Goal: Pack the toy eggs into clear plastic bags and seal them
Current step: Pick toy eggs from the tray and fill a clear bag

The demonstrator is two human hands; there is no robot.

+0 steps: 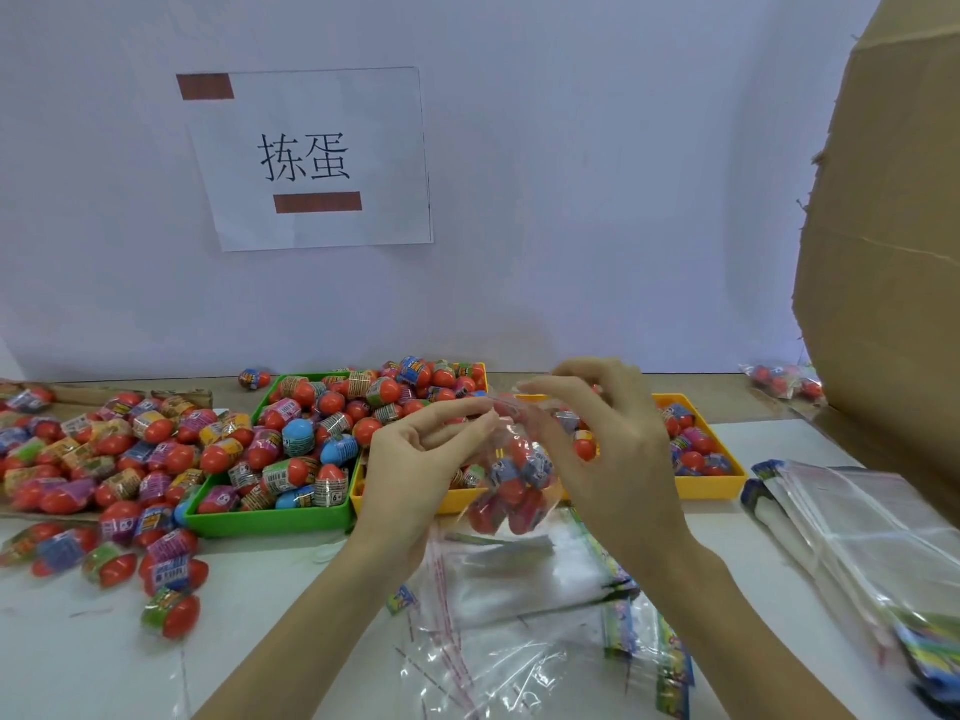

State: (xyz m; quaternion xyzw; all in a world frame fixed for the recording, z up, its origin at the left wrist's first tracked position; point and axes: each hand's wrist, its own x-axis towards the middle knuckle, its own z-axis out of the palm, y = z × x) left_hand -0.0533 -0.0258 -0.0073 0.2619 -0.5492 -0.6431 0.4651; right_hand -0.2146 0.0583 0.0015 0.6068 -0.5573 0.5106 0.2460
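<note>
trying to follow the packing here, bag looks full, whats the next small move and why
Probably fold the flap over and press it shut. The clear bag hangs with eggs inside, and the left hand and right hand both pinch its open top edge, so sealing seems due.

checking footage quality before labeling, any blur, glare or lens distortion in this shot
Head view: even, soft lighting with faint shadows; the left hand and right hand are slightly soft, and the filled clear bag they pinch looks smeared; glare streaks on the empty bags at right; wide-angle bending shows on the cardboard box edge.
</note>
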